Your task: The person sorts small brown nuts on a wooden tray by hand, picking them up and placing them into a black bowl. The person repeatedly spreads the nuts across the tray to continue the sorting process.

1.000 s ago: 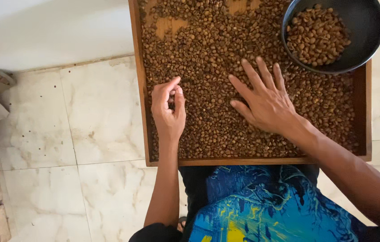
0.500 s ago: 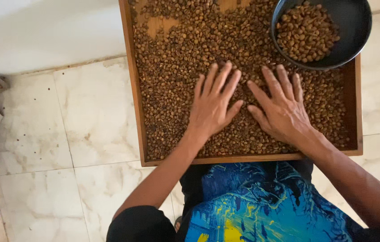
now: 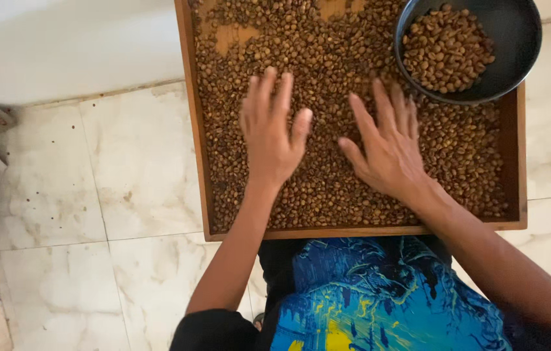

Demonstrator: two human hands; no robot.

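Resting on a pale marble floor [image 3: 126, 188], the wooden tray [image 3: 192, 130] held a shallow layer of brown coffee beans [image 3: 327, 58], with a dark bowl [image 3: 516, 39] of more beans in its far right corner. Both hands lay flat and open on the layer, gripping nothing: the left hand [image 3: 272, 133] mid-tray, the right hand [image 3: 389, 153] just beside it. Spreading well probably called for light pressure and fingers kept splayed, so that no beans went over the rim.
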